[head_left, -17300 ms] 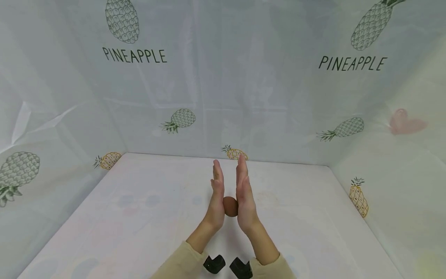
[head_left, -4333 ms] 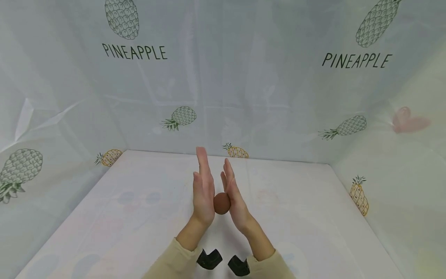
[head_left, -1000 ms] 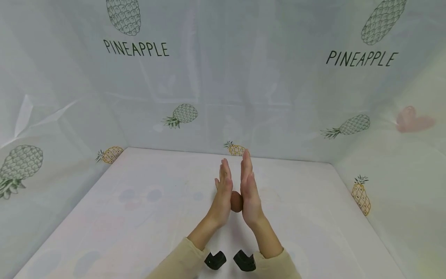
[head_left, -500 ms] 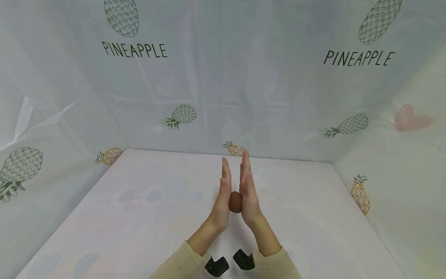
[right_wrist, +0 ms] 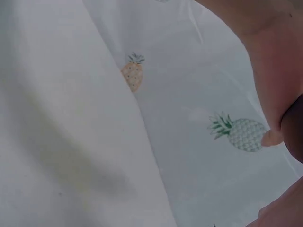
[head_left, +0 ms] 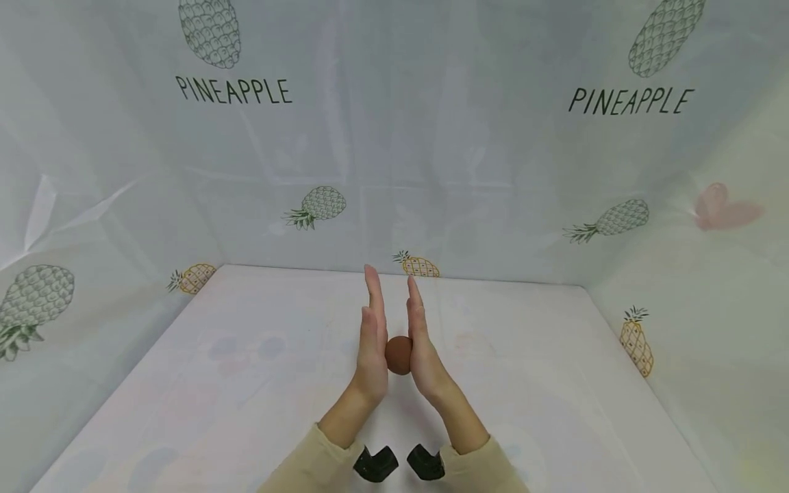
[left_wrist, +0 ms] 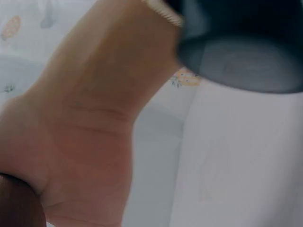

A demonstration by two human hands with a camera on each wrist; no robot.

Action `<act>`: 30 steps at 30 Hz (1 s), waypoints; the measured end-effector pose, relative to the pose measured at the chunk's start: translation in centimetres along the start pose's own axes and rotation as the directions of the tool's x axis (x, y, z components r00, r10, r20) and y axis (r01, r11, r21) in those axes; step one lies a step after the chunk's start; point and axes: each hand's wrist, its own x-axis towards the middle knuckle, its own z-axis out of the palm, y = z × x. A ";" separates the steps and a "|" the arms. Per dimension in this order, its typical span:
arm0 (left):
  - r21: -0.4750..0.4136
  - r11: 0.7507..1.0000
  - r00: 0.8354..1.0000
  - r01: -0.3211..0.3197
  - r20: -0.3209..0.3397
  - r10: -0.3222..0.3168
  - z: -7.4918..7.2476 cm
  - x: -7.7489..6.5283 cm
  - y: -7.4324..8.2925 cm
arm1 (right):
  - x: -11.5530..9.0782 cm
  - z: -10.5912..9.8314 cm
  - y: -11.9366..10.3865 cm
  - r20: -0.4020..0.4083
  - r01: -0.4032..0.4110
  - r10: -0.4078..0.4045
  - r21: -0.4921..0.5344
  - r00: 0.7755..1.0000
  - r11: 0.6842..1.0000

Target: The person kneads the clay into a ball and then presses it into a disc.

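A smooth, matte brown ball (head_left: 398,355), like modelling clay, sits between two upright, facing palms in the head view. My left hand (head_left: 372,349) presses it from the left with fingers straight and pointing forward. From the other side, the flat right hand (head_left: 425,356) touches it, its fingertips reaching a little less far. In the left wrist view the brown ball (left_wrist: 19,203) shows only partly at the lower left corner, beside the heel of a palm and a wrist. The right wrist view catches part of the ball (right_wrist: 294,130) at the right edge, between parts of the hands.
Below the hands lies a pale table (head_left: 246,383) with faint coloured spots. White sheeting (head_left: 394,150) printed with pineapples encloses the back and both sides. Black wrist devices (head_left: 377,465) sit close together at the beige sleeves.
Since half a second ago the left hand has slid forward and left while the right drew back slightly. The ball shifted left between the palms. Earlier frames show the hands alternating similarly around it.
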 end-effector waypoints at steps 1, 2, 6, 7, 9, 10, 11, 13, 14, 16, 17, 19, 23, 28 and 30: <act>0.001 1.000 1.000 -0.012 -0.008 0.012 -0.2 0.1 0.1 | 0.0 0.2 0.0 0.011 -0.002 0.002 0.005 1.000 1.000; 0.003 1.000 1.000 -0.020 -0.016 0.020 -0.3 0.2 0.2 | 0.0 0.3 0.1 0.019 -0.004 0.004 0.011 1.000 1.000; 0.011 1.000 0.999 -0.027 -0.034 0.028 -0.8 0.5 0.5 | -0.3 0.9 -0.1 0.051 -0.001 -0.001 0.041 0.999 0.999; 0.016 1.000 0.999 -0.025 -0.039 0.025 -0.9 0.6 0.6 | -0.3 1.0 -0.2 0.057 0.001 -0.004 0.047 0.998 0.999; 0.026 1.000 0.998 -0.009 -0.054 0.011 -1.0 0.7 0.6 | -0.5 1.2 -0.4 0.075 0.005 -0.010 0.060 0.997 0.998; 0.032 0.999 0.998 -0.001 -0.064 0.003 -1.1 0.7 0.6 | -0.6 1.3 -0.5 0.086 0.006 -0.011 0.066 0.996 0.998; 0.038 0.999 0.997 0.011 -0.073 -0.008 -1.2 0.8 0.5 | -0.7 1.4 -0.7 0.096 0.006 -0.013 0.069 0.995 0.998; 0.055 0.998 0.995 0.038 -0.096 -0.033 -1.4 0.9 0.4 | -0.8 1.5 -0.9 0.113 0.013 -0.021 0.071 0.993 0.997; 0.064 0.997 0.993 0.050 -0.107 -0.043 -1.5 0.9 0.2 | -0.9 1.6 -1.0 0.118 0.017 -0.025 0.070 0.993 0.997; 0.092 0.994 0.990 0.062 -0.132 -0.050 -1.7 1.0 -0.1 | -1.0 1.7 -1.2 0.122 0.020 -0.028 0.066 0.992 0.998; 0.106 0.992 0.988 0.069 -0.143 -0.053 -1.7 1.0 -0.2 | -1.0 1.7 -1.3 0.122 0.023 -0.031 0.064 0.992 0.998; 0.136 0.988 0.985 0.077 -0.165 -0.054 -1.9 1.0 -0.6 | -1.1 1.8 -1.5 0.117 0.030 -0.037 0.063 0.992 0.998; 0.171 0.979 0.978 0.107 -0.196 -0.073 -2.0 1.1 -1.3 | -1.1 2.0 -2.0 0.092 0.062 -0.068 0.063 0.993 0.996; 0.203 0.969 0.976 0.138 -0.192 -0.099 -1.8 0.9 -2.1 | -1.0 1.9 -2.3 0.050 0.127 -0.129 0.047 0.990 0.991; 0.225 0.965 0.979 0.136 -0.180 -0.096 -1.5 0.8 -2.4 | -1.0 1.8 -2.3 0.032 0.137 -0.138 0.042 0.990 0.990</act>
